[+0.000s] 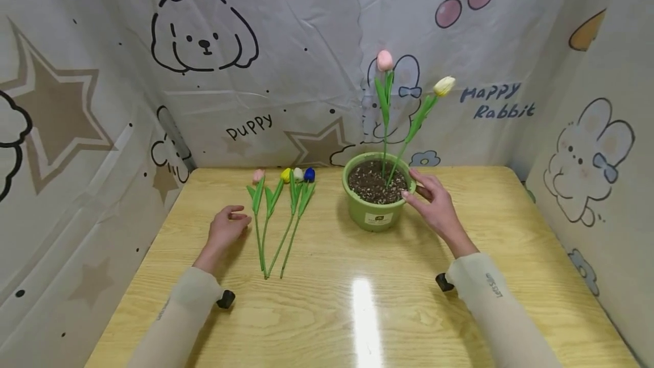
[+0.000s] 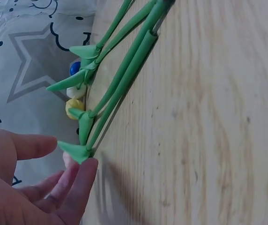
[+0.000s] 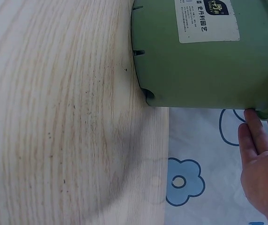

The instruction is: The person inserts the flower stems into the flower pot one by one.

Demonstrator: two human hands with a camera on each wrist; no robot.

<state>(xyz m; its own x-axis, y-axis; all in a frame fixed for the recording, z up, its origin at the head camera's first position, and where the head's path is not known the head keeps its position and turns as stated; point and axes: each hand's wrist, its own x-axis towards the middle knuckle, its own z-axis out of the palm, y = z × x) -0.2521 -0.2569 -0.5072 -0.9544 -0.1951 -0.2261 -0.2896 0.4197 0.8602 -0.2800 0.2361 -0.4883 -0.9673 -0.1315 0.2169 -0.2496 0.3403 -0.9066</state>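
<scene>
A green flower pot full of dark soil stands on the table. Upright in it is a pink tulip, and beside that a pale yellow tulip leans right. My right hand holds the pot's right rim, thumb on top and other fingers beneath the lip. To the left, artificial tulips lie in a row: pink, yellow, white and blue. My left hand is just left of the pink one. In the left wrist view its thumb and fingers spread around that tulip's leaf.
The wooden table meets printed cloth at its back and sides. A white label is on the pot's front. Black wrist mounts sit at both sleeves.
</scene>
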